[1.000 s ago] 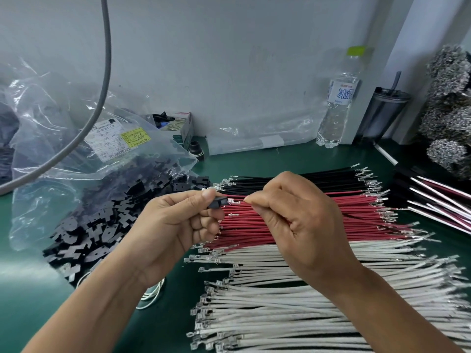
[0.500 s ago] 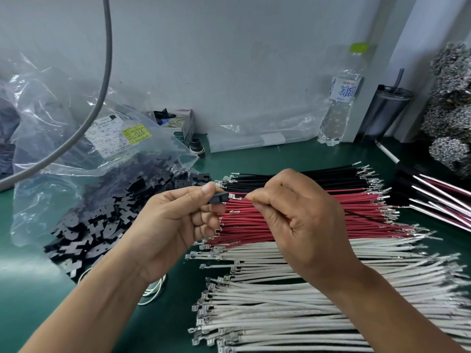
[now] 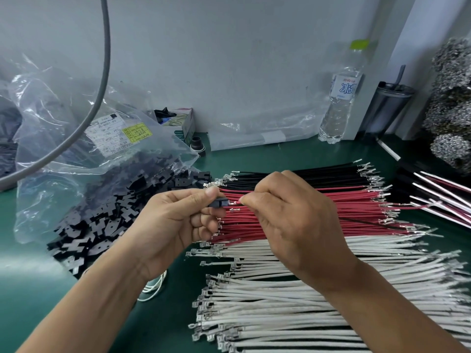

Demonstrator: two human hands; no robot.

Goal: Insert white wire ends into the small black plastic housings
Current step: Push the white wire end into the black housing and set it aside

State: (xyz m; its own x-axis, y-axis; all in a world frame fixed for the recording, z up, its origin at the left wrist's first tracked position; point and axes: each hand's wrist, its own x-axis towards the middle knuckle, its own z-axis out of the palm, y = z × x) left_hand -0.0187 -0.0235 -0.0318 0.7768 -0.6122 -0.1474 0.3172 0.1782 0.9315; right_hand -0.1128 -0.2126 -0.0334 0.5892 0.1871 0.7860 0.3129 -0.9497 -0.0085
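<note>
My left hand (image 3: 178,222) pinches a small black plastic housing (image 3: 218,202) between thumb and forefinger above the wire piles. My right hand (image 3: 288,220) pinches a wire end with a metal terminal (image 3: 233,203) just to the right of the housing, its tip at the housing's opening. The wire's colour is hidden by my fingers. Loose black housings (image 3: 107,220) spill from a clear bag on the left. White wires (image 3: 293,301) with crimped terminals lie in a wide pile on the green mat below my hands.
Red wires (image 3: 356,212) and black wires (image 3: 318,177) lie behind the white ones. A clear plastic bag (image 3: 76,138), a water bottle (image 3: 341,98), a dark tumbler (image 3: 387,108), a small box (image 3: 183,123) and a grey cable (image 3: 102,72) stand along the back.
The two hands have stayed close together; the wire terminal in my right hand has come up to the housing's opening. The view shifted slightly.
</note>
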